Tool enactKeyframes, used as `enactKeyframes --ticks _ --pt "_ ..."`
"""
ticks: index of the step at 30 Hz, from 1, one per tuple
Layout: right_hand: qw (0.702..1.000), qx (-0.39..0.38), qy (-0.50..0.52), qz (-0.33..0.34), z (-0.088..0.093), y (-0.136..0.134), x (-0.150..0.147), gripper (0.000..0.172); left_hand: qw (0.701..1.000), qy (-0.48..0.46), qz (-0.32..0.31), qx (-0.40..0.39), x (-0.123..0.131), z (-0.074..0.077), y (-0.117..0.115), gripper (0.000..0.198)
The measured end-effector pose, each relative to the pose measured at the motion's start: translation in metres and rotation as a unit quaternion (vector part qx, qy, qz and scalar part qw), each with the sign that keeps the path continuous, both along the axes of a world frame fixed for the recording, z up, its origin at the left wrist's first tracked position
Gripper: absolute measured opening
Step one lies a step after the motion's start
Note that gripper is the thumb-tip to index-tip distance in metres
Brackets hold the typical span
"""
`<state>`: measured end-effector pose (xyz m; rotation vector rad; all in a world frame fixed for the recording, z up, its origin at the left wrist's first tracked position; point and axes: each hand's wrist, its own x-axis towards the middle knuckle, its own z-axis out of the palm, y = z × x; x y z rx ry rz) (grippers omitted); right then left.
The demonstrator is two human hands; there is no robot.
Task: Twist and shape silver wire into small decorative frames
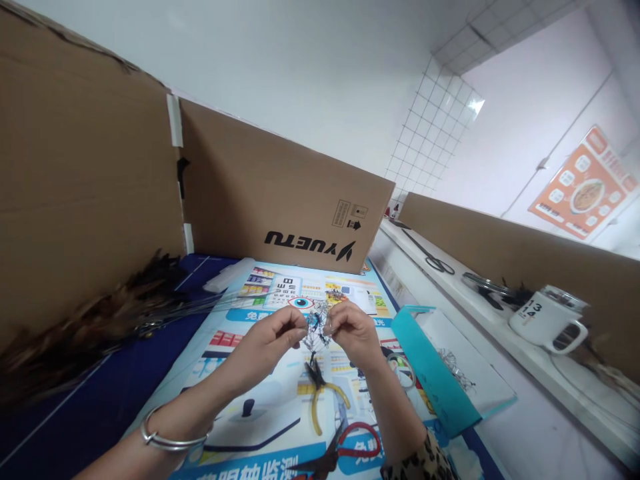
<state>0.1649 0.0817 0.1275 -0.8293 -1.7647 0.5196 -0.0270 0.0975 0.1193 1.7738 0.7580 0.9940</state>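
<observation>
Between my two hands is a small tangled wire piece [316,325] with dark and blue bits on it. My left hand [283,333], a silver bangle on its wrist, pinches the piece's left side. The right side is pinched by the fingers of my right hand [350,330]. Just below the wire piece, yellow-handled pliers [320,390] lie on the printed mat [270,373]. Nearer to me are red-handled scissors [357,440], partly cut off by the frame's lower edge.
A teal box [445,373] with wire pieces stands at the right. Brown feathers [90,313] lie at the left. Cardboard panels [280,193] rise behind. On the right ledge are black scissors [430,257] and a white mug [540,320].
</observation>
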Motion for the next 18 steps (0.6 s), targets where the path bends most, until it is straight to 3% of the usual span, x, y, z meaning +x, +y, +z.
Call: enactKeyframes --ticks 13,18 --pt "0.999 -0.003 -0.018 0.029 0.001 0.005 -0.012 0.013 1.000 -0.008 0.002 0.004 0.005 -0.005 0.001 0.010" --pt "0.998 -0.033 0.055 0.014 -0.002 0.012 -0.001 0.010 0.999 -0.002 0.038 -0.007 -0.006 0.001 0.010 0.010"
